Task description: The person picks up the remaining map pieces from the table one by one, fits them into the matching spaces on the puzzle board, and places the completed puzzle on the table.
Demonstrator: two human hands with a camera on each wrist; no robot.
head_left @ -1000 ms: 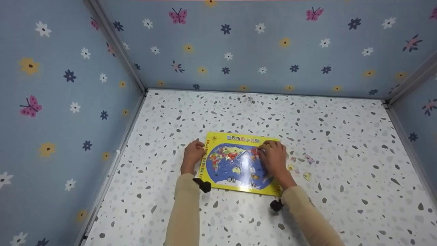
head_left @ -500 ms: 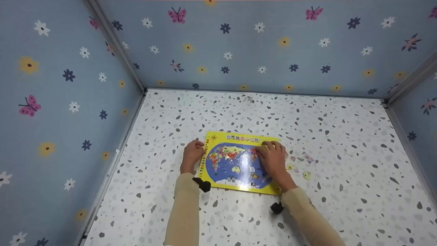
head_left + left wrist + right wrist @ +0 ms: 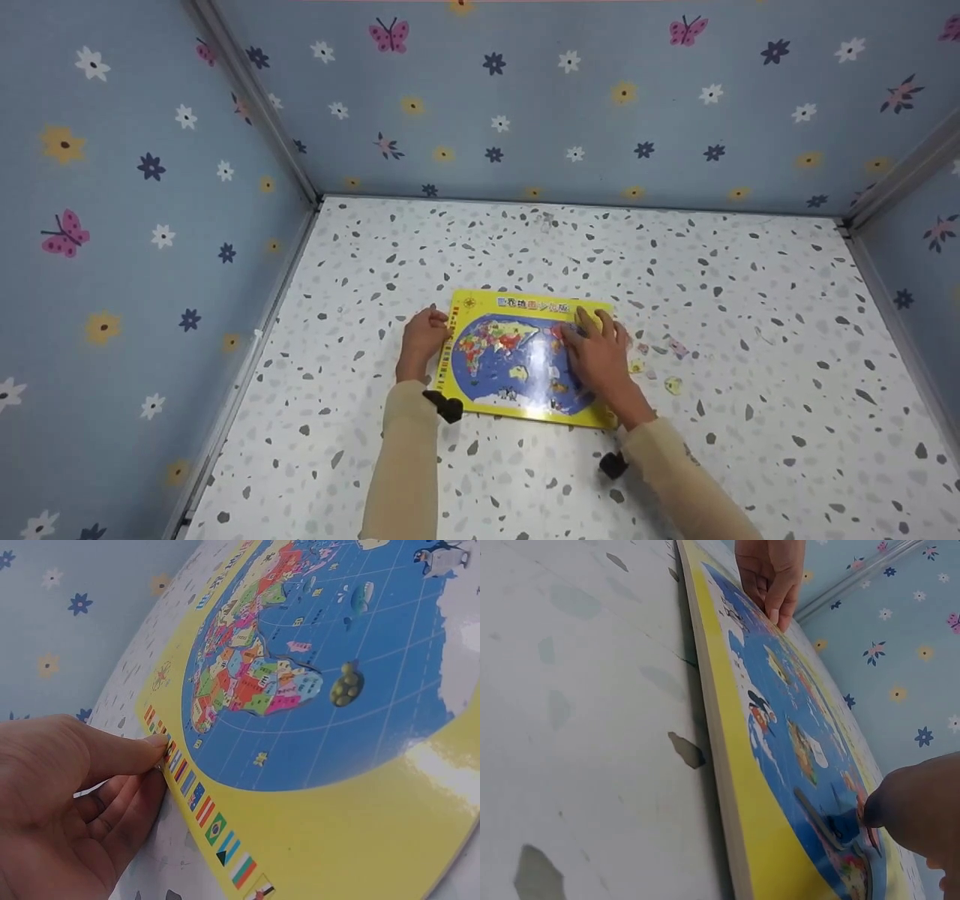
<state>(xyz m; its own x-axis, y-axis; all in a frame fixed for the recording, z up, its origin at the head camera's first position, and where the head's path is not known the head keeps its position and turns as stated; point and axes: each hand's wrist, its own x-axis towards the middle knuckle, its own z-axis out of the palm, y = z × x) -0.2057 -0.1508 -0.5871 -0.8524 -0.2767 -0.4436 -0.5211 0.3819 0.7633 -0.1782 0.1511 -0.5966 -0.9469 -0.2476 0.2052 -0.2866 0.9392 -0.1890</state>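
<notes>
Right hand [image 3: 602,361] shifted slightly; map board [image 3: 487,377] beneath partly hidden.

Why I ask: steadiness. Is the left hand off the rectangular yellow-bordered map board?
No, the left hand pinches the board at its edge.

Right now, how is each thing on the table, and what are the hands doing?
Yellow-bordered blue world map board: lying face up on the white speckled table.
Small irregular coloured pieces: loose, scattered right of the board.
Faint clear scrap: lying near the table's far edge, too blurry to name.
Left hand: fingers pinching the board's left edge.
Right hand: fingers touching the board's upper right; can't tell whether they hold a piece.
</notes>
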